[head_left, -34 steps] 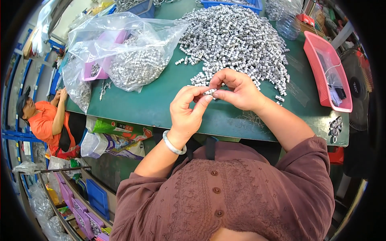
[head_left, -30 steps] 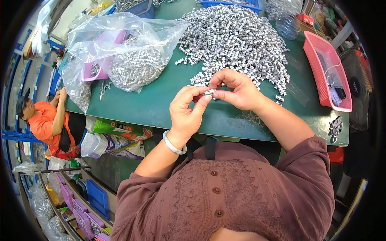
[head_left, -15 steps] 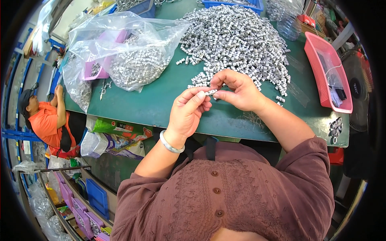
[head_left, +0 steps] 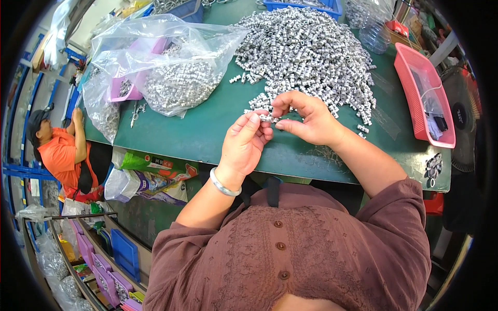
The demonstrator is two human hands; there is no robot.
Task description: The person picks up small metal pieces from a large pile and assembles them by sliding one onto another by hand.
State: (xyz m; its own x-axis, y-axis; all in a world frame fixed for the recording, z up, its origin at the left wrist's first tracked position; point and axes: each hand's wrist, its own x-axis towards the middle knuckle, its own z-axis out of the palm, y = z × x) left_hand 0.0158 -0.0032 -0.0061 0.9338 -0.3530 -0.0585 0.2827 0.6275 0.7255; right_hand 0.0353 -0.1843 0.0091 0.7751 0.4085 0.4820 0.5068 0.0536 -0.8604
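Observation:
A small silvery-white metal piece (head_left: 267, 118), ridged along its length, is pinched between the thumb and fingers of my left hand (head_left: 240, 141). From the other side, the curled forefinger and thumb of my right hand (head_left: 314, 122) close around the piece's right end. Fingertips cover part of it, so its exact kind cannot be made out. Just beyond my hands rises a large heap of similar small metal pieces (head_left: 306, 52), with a few strays at its edges. All this is on a green tabletop (head_left: 207, 136).
Left of the heap lies a clear plastic bag (head_left: 181, 85) of metal parts, over a purple tray (head_left: 127, 90). A pink basket (head_left: 423, 98) stands at right, dark rings (head_left: 433, 168) near the corner. Blue bins (head_left: 306, 6) stand behind. A person in orange (head_left: 62, 158) works at far left.
The metal piece has shifted slightly left and now lies more level between my fingertips. My left wrist has moved a little to the right; my right hand has barely moved.

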